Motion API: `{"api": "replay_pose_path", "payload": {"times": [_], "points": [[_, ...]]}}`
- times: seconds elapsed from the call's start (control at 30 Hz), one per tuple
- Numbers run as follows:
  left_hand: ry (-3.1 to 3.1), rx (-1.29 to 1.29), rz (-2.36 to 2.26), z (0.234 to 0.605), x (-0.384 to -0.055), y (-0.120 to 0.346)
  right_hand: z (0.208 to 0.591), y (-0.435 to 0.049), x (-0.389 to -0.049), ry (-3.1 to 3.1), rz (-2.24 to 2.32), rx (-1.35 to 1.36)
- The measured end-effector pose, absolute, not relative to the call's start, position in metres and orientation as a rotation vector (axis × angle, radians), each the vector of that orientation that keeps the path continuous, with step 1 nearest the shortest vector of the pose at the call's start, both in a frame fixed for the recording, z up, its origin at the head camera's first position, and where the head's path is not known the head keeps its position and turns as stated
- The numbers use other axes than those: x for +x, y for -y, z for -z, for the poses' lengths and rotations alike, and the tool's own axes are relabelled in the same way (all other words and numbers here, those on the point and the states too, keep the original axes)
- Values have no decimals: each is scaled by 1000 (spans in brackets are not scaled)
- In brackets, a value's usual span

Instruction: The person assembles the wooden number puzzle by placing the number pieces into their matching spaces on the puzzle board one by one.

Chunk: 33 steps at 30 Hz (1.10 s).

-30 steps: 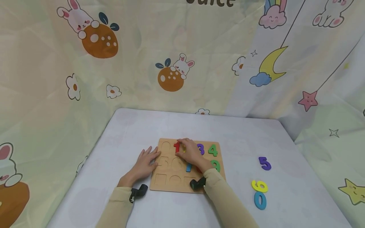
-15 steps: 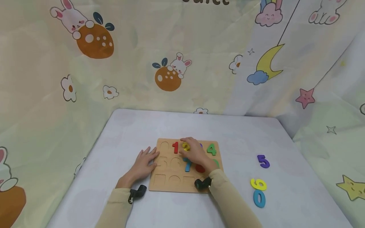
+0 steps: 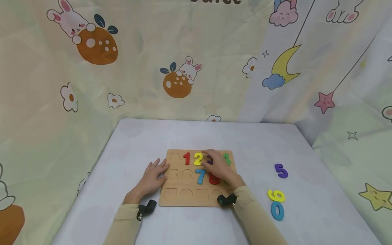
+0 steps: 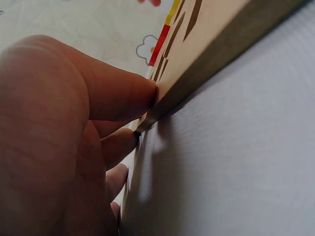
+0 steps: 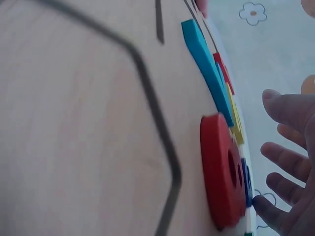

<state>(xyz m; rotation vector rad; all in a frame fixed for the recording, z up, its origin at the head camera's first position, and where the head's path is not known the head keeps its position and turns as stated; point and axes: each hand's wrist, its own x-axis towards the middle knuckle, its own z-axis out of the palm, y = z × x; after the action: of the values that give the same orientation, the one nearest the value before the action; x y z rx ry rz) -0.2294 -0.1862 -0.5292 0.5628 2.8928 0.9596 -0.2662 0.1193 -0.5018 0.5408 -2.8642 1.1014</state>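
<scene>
A wooden number puzzle board (image 3: 193, 203) lies on the table. My left hand (image 3: 151, 178) rests along its left edge, and in the left wrist view the thumb (image 4: 123, 93) touches the board's rim. Spread above the purple 3 (image 3: 209, 159) is my right hand (image 3: 223, 168). In the right wrist view its fingers (image 5: 285, 160) are loosely extended, with one fingertip right at the 3. Beside the 3 sit the red 1 (image 3: 186, 158), yellow 2 (image 3: 198, 159) and green 4 (image 3: 226, 159). Lower are the blue 7 (image 3: 200, 176) and the partly covered red 8 (image 3: 213, 179).
To the right of the board, a purple 5 (image 3: 281, 171), a yellow piece shaped like a 6 or 9 (image 3: 276, 196) and a blue 0 (image 3: 277, 211) lie loose on the white table (image 3: 245, 139). A printed cloth (image 3: 137, 78) hangs behind the table.
My right hand has moved rightward along the top row, from the red 1 past the yellow 2 to the purple 3. The left hand stays at the board's edge. The head view has shifted slightly.
</scene>
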Motion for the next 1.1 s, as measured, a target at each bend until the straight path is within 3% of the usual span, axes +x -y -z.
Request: {"api": "replay_pose_path", "payload": {"times": [1.1], "points": [[-2896, 546, -958, 526, -228, 186, 516, -209, -224, 2742, -1177, 67]]}}
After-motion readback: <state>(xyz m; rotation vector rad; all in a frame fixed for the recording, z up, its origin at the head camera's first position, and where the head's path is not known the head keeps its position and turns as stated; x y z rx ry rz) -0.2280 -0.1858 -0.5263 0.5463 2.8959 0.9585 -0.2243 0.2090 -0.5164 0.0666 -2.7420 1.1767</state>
